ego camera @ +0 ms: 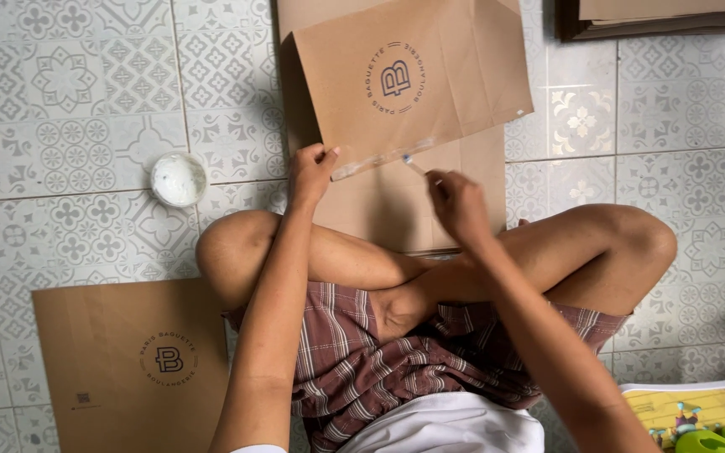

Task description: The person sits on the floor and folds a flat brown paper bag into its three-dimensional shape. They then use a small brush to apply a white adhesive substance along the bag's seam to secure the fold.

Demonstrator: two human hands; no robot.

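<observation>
My left hand (310, 172) pinches the near edge of the brown sheet (413, 80), which lies on the cardboard (396, 210) just beyond my knees. My right hand (459, 205) pinches a thin brush (414, 164) at the shiny glue strip (383, 159). I'd judge even strokes along that edge work best. A round dark logo marks the sheet; another sheet (132, 365) lies near left, a white glue pot (178, 179) farther left.

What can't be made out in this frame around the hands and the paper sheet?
Head view:
- Brush: too thin and small to tell; the right hand covers its handle.
- Brown paper sheet: its far part is cut off by the top edge.
- Left hand: fingertips hidden where they pinch the sheet's edge.
- White dish: contents unclear, whitish.
</observation>
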